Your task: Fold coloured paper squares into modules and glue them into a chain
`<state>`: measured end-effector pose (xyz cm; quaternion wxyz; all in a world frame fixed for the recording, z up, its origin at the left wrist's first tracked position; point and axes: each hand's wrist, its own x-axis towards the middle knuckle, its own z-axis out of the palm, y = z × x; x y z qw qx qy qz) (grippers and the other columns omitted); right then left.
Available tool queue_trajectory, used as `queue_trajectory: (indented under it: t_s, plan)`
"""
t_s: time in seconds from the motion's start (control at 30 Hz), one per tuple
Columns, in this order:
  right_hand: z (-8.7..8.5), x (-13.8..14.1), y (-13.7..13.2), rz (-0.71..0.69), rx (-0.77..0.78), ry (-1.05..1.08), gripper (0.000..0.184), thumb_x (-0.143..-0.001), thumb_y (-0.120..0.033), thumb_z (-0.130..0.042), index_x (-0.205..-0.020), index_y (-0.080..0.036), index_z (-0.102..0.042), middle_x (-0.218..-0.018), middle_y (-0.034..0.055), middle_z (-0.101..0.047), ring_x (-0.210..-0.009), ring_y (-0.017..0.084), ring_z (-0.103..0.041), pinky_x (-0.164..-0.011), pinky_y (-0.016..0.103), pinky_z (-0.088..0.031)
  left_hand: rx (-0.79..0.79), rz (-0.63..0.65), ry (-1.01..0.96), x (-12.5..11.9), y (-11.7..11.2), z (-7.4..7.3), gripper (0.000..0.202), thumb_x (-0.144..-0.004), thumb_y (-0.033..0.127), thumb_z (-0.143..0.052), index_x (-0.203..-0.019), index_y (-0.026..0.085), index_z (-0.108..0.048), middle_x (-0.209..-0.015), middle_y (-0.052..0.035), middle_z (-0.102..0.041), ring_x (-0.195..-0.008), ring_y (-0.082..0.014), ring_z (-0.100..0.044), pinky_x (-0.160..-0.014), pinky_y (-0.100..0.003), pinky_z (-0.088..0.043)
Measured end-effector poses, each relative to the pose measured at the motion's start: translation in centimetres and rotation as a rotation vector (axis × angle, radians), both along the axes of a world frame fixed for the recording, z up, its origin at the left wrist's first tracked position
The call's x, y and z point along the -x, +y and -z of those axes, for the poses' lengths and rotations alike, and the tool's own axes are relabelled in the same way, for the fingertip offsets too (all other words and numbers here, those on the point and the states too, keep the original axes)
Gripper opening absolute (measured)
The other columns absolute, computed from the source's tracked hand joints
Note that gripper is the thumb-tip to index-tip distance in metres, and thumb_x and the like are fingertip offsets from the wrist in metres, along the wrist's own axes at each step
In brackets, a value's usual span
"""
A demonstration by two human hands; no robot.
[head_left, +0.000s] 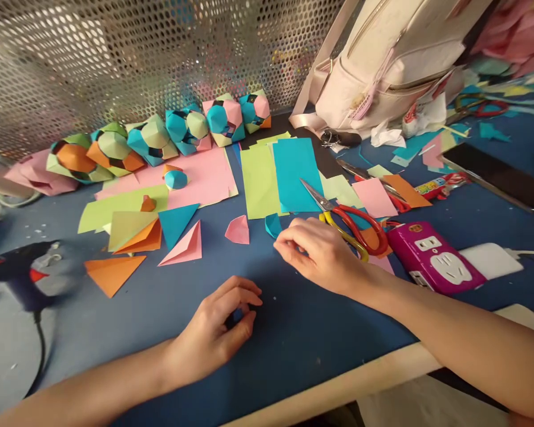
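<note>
My right hand (pixel 318 255) is above the desk with its fingers curled inward. Its fingertips are at the lower edge of a small blue folded paper piece (pixel 273 225) and appear to pinch it. My left hand (pixel 225 323) rests nearer the front edge, loosely curved, with a gap between thumb and forefinger and nothing visible in it. A small pink folded paper piece (pixel 238 230) lies left of the blue one. Farther left are a pink folded triangle (pixel 184 246), a blue triangle (pixel 177 224) and an orange triangle (pixel 114 274). Red-handled scissors (pixel 338 210) lie just beyond my right hand.
A row of folded paper balls (pixel 153 139) lines the perforated metal panel (pixel 160 65). Blue sheets (pixel 297 175) and green sheets (pixel 260 184) lie mid-desk. A glue gun (pixel 24 270) is at left. A purple power strip (pixel 434 258), phone (pixel 493 177) and pale backpack (pixel 382 65) are at right.
</note>
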<state>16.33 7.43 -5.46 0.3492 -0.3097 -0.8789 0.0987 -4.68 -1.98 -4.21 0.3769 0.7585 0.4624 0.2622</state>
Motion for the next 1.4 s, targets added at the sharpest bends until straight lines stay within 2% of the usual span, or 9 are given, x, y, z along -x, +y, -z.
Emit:
queue_trajectory:
  t_s: [0.13,0.33,0.4,0.57,0.73,0.93,1.17,1.3,1.4]
  plan:
    - [1.5,0.9,-1.3,-0.171,-0.117,-0.207,0.024,-0.095,-0.022,-0.041,-0.075,-0.017,-0.053,-0.068,0.0022,-0.055,-0.063,0.015,-0.048,-0.063,0.030,-0.032,-0.105,0.071,0.018,-0.3,-0.2,0.4,0.019,-0.083,0.006,-0.046,-0.092,0.018,-0.058,-0.098,-0.0080,-0.061,-0.084,-0.0138,-0.062,-0.071,-0.025,-0.053]
    - [2.4,1.5,-1.9,-0.182,-0.144,-0.249,0.024,-0.095,-0.023,-0.039,-0.076,-0.016,-0.053,-0.070,0.0026,-0.054,-0.064,0.016,-0.047,-0.063,0.030,-0.027,-0.157,0.118,0.070,-0.4,-0.2,-0.6,0.019,-0.085,0.009,-0.046,-0.095,0.016,-0.060,-0.095,-0.0084,-0.063,-0.082,-0.0136,-0.062,-0.071,-0.024,-0.052]
    - [2.4,1.6,-1.9,-0.178,-0.175,-0.250,0.024,-0.094,-0.023,-0.039,-0.077,-0.015,-0.054,-0.070,0.0032,-0.055,-0.064,0.016,-0.047,-0.063,0.030,-0.026,-0.137,0.039,0.094,0.2,0.6,-1.8,0.017,-0.086,0.011,-0.046,-0.095,0.017,-0.060,-0.087,-0.0047,-0.064,-0.073,-0.0114,-0.061,-0.066,-0.023,-0.050]
    - [2.3,1.7,-2.0,-0.163,-0.231,-0.278,0.021,-0.091,-0.019,-0.044,-0.076,-0.014,-0.057,-0.070,0.0036,-0.057,-0.065,0.016,-0.049,-0.064,0.030,-0.026,-0.260,-0.418,0.258,2.3,5.1,-3.5,0.019,-0.089,0.027,-0.047,-0.095,0.016,-0.062,-0.086,-0.0049,-0.062,-0.072,-0.0146,-0.058,-0.068,-0.028,-0.047]
    - [2.4,1.8,-2.1,-0.139,-0.236,-0.323,0.020,-0.091,-0.020,-0.045,-0.077,-0.014,-0.058,-0.071,0.0040,-0.058,-0.066,0.016,-0.051,-0.065,0.030,-0.029,-0.248,-0.351,0.360,1.9,8.9,-2.0,0.023,-0.087,0.028,-0.048,-0.085,0.016,-0.067,-0.082,-0.0064,-0.062,-0.080,-0.0194,-0.058,-0.077,-0.033,-0.044]
    - [1.1,1.7,-2.2,-0.187,-0.196,-0.305,0.018,-0.091,-0.021,-0.048,-0.079,-0.014,-0.059,-0.075,0.0052,-0.062,-0.068,0.016,-0.055,-0.066,0.030,-0.035,-0.250,-0.398,0.285,0.5,8.8,-1.5,0.020,-0.078,0.017,-0.049,-0.063,0.017,-0.062,-0.070,-0.0026,-0.062,-0.069,-0.0157,-0.056,-0.070,-0.029,-0.043]
    - [-4.4,1.4,-1.7,0.039,0.277,0.276,0.014,-0.090,-0.029,-0.048,-0.083,-0.017,-0.053,-0.076,0.0020,-0.058,-0.062,0.010,-0.051,-0.060,0.023,-0.041,0.037,-0.573,-0.338,-0.6,6.1,-2.4,0.016,-0.076,0.030,-0.060,-0.072,0.015,-0.064,-0.065,-0.0005,-0.061,-0.062,-0.0138,-0.056,-0.061,-0.026,-0.045]
    - [-3.6,1.9,-1.4,0.011,0.559,0.322,0.020,-0.087,-0.035,-0.052,-0.079,-0.017,-0.055,-0.072,0.0006,-0.059,-0.059,0.010,-0.049,-0.055,0.022,-0.040,0.138,-0.570,-0.436,-1.6,4.8,-1.6,0.016,-0.077,0.031,-0.063,-0.074,0.015,-0.065,-0.071,-0.0003,-0.061,-0.065,-0.0117,-0.053,-0.062,-0.024,-0.043]
    - [-2.2,2.2,-1.7,-0.011,0.582,0.345,0.022,-0.088,-0.029,-0.048,-0.071,-0.017,-0.053,-0.061,-0.0019,-0.052,-0.052,0.008,-0.042,-0.050,0.021,-0.034,0.175,-0.530,-0.449,-1.9,4.1,-1.1,0.017,-0.077,0.032,-0.065,-0.074,0.016,-0.062,-0.071,0.0014,-0.059,-0.063,-0.0097,-0.049,-0.059,-0.021,-0.039]
